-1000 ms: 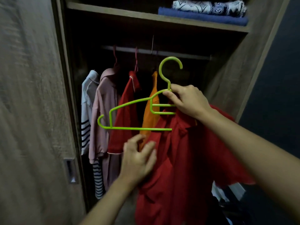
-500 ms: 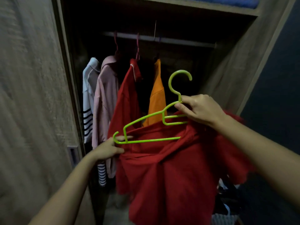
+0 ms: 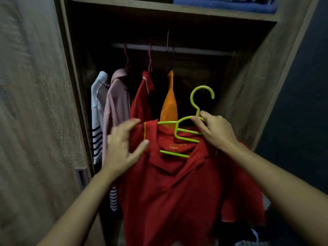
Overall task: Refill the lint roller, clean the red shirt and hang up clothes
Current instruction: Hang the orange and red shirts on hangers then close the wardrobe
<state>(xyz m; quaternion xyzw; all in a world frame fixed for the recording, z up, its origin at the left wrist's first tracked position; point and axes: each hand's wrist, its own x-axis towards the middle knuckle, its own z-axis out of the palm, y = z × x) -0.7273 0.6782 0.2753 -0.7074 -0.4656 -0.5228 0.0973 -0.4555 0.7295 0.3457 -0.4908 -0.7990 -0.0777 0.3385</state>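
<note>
A red polo shirt (image 3: pixel 177 192) hangs in front of me on a green plastic hanger (image 3: pixel 192 102), whose left arm is inside the shirt's shoulder. My right hand (image 3: pixel 217 133) pinches the hanger just below its hook and holds it up. My left hand (image 3: pixel 122 146) curls its thumb and fingers round the shirt's left shoulder, thumb on the fabric. The hanger's hook is free, well below the wardrobe rail (image 3: pixel 195 51). No lint roller is in view.
On the rail hang a white striped shirt (image 3: pixel 97 103), a pink shirt (image 3: pixel 117 103), another red shirt (image 3: pixel 142 100) and an orange garment (image 3: pixel 169 107). Folded blue fabric (image 3: pixel 225 5) lies on the top shelf. The wardrobe door (image 3: pixel 35 103) stands at left, a side wall (image 3: pixel 248 95) at right.
The shirt's left shoulder has been drawn up over the hanger's left arm. My left hand rose from the hanger's lower left end to the shoulder. My right hand kept its hold.
</note>
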